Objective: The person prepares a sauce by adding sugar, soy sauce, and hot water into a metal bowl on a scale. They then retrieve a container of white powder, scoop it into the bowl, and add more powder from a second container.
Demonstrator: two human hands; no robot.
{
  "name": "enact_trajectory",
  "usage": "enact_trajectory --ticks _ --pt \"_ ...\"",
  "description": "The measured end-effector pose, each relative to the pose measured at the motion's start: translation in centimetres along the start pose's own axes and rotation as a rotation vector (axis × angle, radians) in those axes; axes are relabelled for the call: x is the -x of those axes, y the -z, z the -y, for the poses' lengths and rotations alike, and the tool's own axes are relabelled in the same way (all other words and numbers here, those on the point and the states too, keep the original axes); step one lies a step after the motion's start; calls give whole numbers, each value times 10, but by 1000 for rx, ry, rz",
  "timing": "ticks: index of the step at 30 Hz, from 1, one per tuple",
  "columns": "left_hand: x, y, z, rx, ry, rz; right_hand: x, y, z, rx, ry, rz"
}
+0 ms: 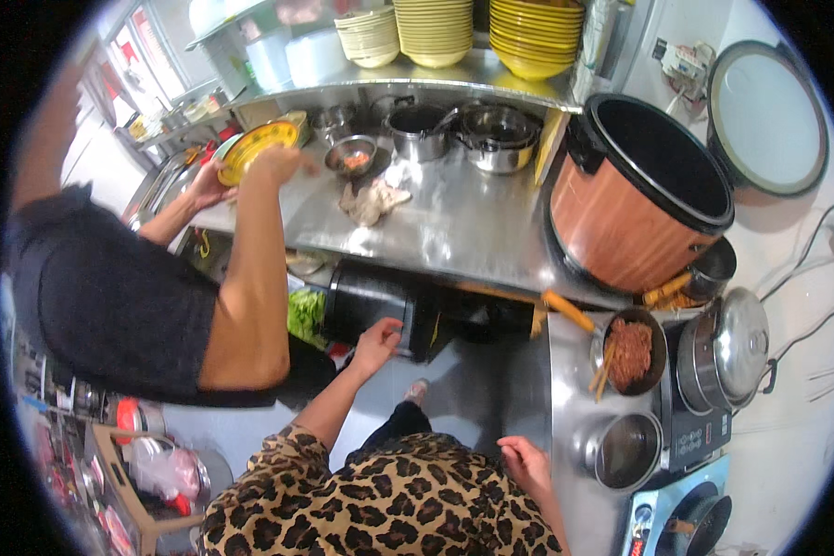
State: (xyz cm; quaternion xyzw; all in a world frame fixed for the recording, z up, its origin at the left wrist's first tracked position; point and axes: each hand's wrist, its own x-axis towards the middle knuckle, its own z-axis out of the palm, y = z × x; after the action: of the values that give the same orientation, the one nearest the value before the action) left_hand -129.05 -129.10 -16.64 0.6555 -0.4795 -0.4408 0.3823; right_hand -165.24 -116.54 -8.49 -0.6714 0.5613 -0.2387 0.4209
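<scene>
My left hand (379, 345) hangs in the air in front of a black bin (365, 306) below the steel counter (452, 208); its fingers are loosely bent and hold nothing. My right hand (526, 460) is beside the edge of the side counter (566, 424), empty, its fingers partly curled. Nearest to it on that counter is a steel pot (625, 452) with dark liquid. Behind this pot stands a pan (657, 368) holding raw minced meat (629, 351) and a pair of chopsticks (603, 372).
A co-worker's arm (254, 278) reaches across at left, with a yellow dish (258, 146) in hand. Pale meat (372, 201) and a small steel bowl (351, 156) lie on the counter. A large cooker (632, 201), a lidded pot (723, 354) and a portable stove (643, 511) stand right.
</scene>
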Motion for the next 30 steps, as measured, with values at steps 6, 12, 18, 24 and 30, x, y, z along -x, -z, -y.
enact_trajectory --ticks 6,12,18,24,30 --pt "-72 62 -13 218 -6 -37 -144 -36 95 -448 -8 261" --pt "-15 93 23 172 73 60 -387 -1 147 -881 6 -12" --pt "32 144 47 111 247 -66 -557 4 134 258 282 -608" --pt "35 164 71 60 247 -119 -596 4 106 274 407 -804" --pt "31 156 54 75 321 -17 -591 22 86 -181 321 -770"
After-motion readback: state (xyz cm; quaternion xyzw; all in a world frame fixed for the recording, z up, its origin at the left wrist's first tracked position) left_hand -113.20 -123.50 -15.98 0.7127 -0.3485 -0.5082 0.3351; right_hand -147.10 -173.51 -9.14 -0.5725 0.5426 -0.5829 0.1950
